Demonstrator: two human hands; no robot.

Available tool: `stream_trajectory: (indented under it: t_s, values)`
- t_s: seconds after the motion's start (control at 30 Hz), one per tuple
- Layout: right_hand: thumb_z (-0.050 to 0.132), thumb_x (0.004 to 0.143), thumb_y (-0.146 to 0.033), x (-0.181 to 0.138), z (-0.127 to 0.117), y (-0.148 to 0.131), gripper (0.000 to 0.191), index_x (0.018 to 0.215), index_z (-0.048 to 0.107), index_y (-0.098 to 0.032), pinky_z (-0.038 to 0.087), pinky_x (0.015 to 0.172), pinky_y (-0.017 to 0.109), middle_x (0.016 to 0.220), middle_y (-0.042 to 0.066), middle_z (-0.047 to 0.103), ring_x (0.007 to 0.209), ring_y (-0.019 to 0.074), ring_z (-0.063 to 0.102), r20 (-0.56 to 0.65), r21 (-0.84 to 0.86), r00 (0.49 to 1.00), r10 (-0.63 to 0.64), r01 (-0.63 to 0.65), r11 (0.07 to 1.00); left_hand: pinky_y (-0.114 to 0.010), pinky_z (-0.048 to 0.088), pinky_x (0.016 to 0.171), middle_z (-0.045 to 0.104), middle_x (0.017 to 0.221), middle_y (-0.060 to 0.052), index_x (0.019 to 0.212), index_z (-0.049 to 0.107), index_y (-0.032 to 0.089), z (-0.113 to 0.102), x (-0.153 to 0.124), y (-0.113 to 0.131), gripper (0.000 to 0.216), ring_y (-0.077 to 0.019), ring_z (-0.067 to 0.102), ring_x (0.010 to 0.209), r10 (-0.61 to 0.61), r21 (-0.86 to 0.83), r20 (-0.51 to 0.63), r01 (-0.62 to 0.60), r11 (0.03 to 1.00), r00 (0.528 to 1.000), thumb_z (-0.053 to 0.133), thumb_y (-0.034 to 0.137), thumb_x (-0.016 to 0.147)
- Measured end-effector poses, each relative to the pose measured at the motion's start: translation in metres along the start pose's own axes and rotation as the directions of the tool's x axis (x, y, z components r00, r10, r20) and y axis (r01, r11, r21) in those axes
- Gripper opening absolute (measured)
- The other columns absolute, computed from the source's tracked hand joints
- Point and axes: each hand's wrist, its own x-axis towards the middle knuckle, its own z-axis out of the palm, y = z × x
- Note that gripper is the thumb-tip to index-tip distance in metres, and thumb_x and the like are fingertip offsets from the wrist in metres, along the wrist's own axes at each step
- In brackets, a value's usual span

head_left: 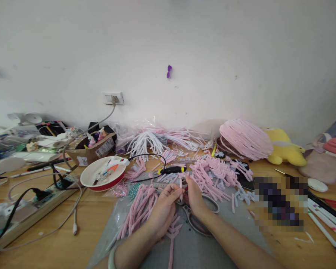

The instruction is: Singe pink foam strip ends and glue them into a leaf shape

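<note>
1. While they meet at lower centre of the frame, left hand and right hand both pinch a short pink pipe-cleaner piece, held upright.
2. Scissors lie under the right hand on the grey mat.

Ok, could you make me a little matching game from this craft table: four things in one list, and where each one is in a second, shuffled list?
Things:
1. glue gun
2. scissors
3. yellow plush toy
4. pink pipe cleaner piece

Places:
A. pinched between the left hand and right hand
B. in the red-rimmed bowl
C. at the back right, by the wall
D. on the grey mat, partly under the right hand

Pairs: 1-B, 2-D, 3-C, 4-A.
</note>
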Motion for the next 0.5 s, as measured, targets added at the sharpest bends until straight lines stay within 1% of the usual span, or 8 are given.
stream_trajectory:
  t_s: [0.13, 0.2, 0.3, 0.4, 0.5]
  values:
    - [0.04, 0.074, -0.041, -0.001, -0.001, -0.004, 0.024, 0.061, 0.05, -0.023, 0.039, 0.068, 0.03, 0.059, 0.001, 0.051, 0.067, 0.0192, 0.048, 0.025, -0.095, 0.997, -0.077, 0.079, 0.992, -0.024, 0.032, 0.065, 0.051, 0.063, 0.003, 0.064, 0.054, 0.017, 0.0, -0.001, 0.0, 0.019, -0.0115, 0.044, 0.063, -0.007, 0.009, 0.018, 0.007, 1.0, 1.0, 0.067, 0.029, 0.068]
    - [0.039, 0.075, -0.039, -0.004, -0.002, -0.008, 0.026, 0.057, 0.047, -0.023, 0.039, 0.065, 0.03, 0.055, 0.001, 0.049, 0.064, 0.0185, 0.047, 0.042, -0.12, 0.995, -0.088, 0.092, 0.988, -0.024, 0.032, 0.066, 0.051, 0.064, 0.002, 0.064, 0.053, 0.017, 0.0, -0.001, 0.0, 0.02, -0.0117, 0.044, 0.064, -0.007, 0.018, 0.022, 0.006, 1.0, 1.0, 0.067, 0.031, 0.068]
    - [0.036, 0.076, -0.038, -0.006, -0.002, -0.013, 0.028, 0.053, 0.043, -0.023, 0.039, 0.06, 0.028, 0.05, 0.0, 0.045, 0.059, 0.0176, 0.046, 0.054, -0.113, 0.994, -0.09, 0.096, 0.989, -0.024, 0.032, 0.065, 0.051, 0.063, 0.003, 0.064, 0.054, 0.017, 0.0, -0.002, 0.0, 0.02, -0.0113, 0.043, 0.062, -0.006, 0.029, 0.011, 0.005, 1.0, 1.0, 0.067, 0.031, 0.067]
    - [0.038, 0.074, -0.037, -0.008, -0.002, -0.015, 0.027, 0.052, 0.043, -0.023, 0.037, 0.055, 0.027, 0.049, -0.001, 0.046, 0.054, 0.0157, 0.045, 0.063, -0.107, 0.992, -0.108, 0.114, 0.988, -0.023, 0.032, 0.065, 0.051, 0.062, 0.003, 0.063, 0.054, 0.017, 0.001, -0.002, 0.0, 0.019, -0.0107, 0.043, 0.061, -0.004, 0.026, 0.007, 0.004, 1.0, 1.0, 0.068, 0.029, 0.067]
    - [0.033, 0.076, -0.04, -0.008, -0.001, -0.015, 0.033, 0.051, 0.041, -0.021, 0.033, 0.045, 0.025, 0.046, -0.001, 0.045, 0.046, 0.0129, 0.042, 0.141, -0.019, 0.988, -0.054, 0.058, 0.998, -0.023, 0.033, 0.065, 0.054, 0.063, 0.002, 0.064, 0.053, 0.017, 0.002, -0.002, 0.0, 0.017, -0.0111, 0.046, 0.061, -0.018, -0.01, 0.05, 0.018, 1.0, 0.999, 0.066, 0.027, 0.069]
